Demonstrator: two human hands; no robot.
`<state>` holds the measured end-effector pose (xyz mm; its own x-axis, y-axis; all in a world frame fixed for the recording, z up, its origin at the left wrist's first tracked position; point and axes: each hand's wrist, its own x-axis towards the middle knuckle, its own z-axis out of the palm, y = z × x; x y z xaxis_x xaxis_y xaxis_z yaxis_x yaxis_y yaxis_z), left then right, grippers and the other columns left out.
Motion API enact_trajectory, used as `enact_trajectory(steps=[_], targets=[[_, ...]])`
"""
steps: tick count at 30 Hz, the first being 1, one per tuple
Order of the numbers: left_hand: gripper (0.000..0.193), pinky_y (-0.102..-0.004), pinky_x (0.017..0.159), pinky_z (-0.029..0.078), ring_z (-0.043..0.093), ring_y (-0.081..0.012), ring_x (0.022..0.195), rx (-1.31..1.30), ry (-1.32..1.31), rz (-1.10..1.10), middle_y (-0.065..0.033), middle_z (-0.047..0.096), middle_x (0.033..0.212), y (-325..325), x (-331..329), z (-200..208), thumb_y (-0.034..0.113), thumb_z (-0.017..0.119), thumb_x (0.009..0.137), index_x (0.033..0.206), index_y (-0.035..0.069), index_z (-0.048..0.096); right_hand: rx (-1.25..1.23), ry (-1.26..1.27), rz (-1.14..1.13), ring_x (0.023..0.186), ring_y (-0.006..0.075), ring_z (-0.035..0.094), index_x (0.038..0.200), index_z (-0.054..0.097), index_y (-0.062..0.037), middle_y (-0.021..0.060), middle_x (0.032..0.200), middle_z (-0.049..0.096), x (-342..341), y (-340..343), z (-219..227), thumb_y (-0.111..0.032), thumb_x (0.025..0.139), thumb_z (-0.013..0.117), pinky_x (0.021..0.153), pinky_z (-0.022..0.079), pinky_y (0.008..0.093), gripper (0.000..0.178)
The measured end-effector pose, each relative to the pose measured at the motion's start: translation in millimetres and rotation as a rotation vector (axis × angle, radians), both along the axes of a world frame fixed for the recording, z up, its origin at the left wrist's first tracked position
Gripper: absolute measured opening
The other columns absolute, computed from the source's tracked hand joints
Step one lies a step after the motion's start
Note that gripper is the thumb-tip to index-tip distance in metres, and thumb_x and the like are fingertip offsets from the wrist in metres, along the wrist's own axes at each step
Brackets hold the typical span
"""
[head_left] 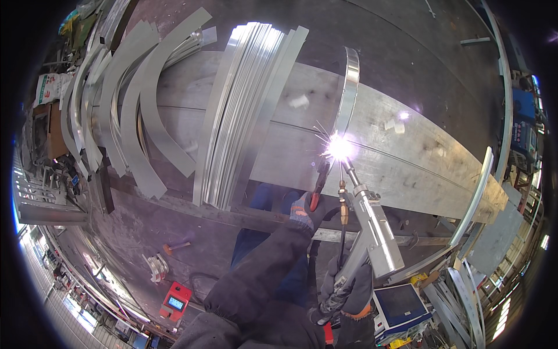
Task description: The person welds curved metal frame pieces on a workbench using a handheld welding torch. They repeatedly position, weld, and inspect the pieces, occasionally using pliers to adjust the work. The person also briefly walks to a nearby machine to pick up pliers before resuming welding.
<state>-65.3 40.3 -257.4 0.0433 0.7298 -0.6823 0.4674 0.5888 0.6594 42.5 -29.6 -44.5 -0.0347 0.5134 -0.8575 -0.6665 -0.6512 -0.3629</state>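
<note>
My gloved left hand [302, 213] is closed around a tool with a red handle and dark jaws, which looks like pliers [318, 185]. The jaws reach to the near end of a curved metal strip [350, 87]; glare hides whether they grip it. In my gloved right hand [356, 286] is a silver handheld welding gun [376, 224], its nozzle pointing up and left at that same end. A brass-tipped feed tube [343, 205] runs beside the nozzle. A bright white-violet arc with sparks [339, 148] burns at the nozzle tip and washes out the joint.
Flat metal sheets [430, 157] cover the bench under the work. To the left lie a stack of long strips [241, 110] and several curved plates [148, 99]. A red device with a screen [175, 301] sits lower left, a white-and-blue box [401, 308] lower right.
</note>
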Motion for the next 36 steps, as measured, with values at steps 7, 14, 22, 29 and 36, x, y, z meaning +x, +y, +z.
enact_trajectory(steps=[7, 14, 22, 29, 36], targets=[[0.034, -0.0429, 0.074, 0.054, 0.072, -0.0338, 0.083, -0.084, -0.056, -0.003, -0.0169, 0.073, 0.088, 3, -2, 1, 0.034, 0.075, 0.088, 0.102, 0.003, 0.070, 0.032, 0.058, -0.025, 0.056, 0.0226, 0.065, 0.108, 0.057, 0.0036, 0.0118, 0.066, 0.062, -1, -7, -5, -0.074, 0.086, 0.067, 0.048, 0.052, 0.0306, 0.081], [0.036, -0.0419, 0.073, 0.054, 0.071, -0.0316, 0.081, -0.099, -0.111, 0.016, -0.0157, 0.073, 0.086, 0, 0, -6, 0.036, 0.077, 0.087, 0.100, 0.003, 0.071, 0.049, 0.076, -0.099, 0.060, 0.0244, 0.067, 0.115, 0.054, 0.0055, 0.0138, 0.083, 0.063, -1, -14, -5, -0.062, 0.090, 0.071, 0.050, 0.056, 0.0338, 0.074], [0.037, -0.0411, 0.071, 0.054, 0.071, -0.0295, 0.078, -0.091, -0.125, 0.000, -0.0147, 0.072, 0.083, 1, 0, -6, 0.037, 0.079, 0.086, 0.099, 0.003, 0.072, 0.130, 0.258, -0.171, 0.067, 0.0323, 0.070, 0.140, 0.039, -0.0018, 0.0177, 0.103, 0.061, 6, -32, -19, -0.045, 0.094, 0.075, 0.050, 0.060, 0.0394, 0.073], [0.036, -0.0406, 0.070, 0.054, 0.071, -0.0286, 0.077, -0.118, -0.134, -0.008, -0.0151, 0.072, 0.082, 4, 0, -7, 0.035, 0.076, 0.088, 0.100, 0.002, 0.071, 0.072, 0.139, -0.158, 0.060, 0.0274, 0.066, 0.130, 0.040, -0.0030, 0.0156, 0.088, 0.060, -2, -32, -12, -0.053, 0.096, 0.065, 0.048, 0.057, 0.0378, 0.065], [0.035, -0.0391, 0.069, 0.054, 0.070, -0.0259, 0.074, -0.097, -0.115, 0.028, -0.0148, 0.071, 0.079, 8, 0, 4, 0.033, 0.075, 0.090, 0.099, -0.001, 0.070, 0.083, 0.262, -0.237, 0.066, 0.0284, 0.069, 0.144, 0.034, -0.0053, 0.0180, 0.102, 0.061, 0, -36, -15, -0.044, 0.097, 0.072, 0.051, 0.060, 0.0379, 0.072]])
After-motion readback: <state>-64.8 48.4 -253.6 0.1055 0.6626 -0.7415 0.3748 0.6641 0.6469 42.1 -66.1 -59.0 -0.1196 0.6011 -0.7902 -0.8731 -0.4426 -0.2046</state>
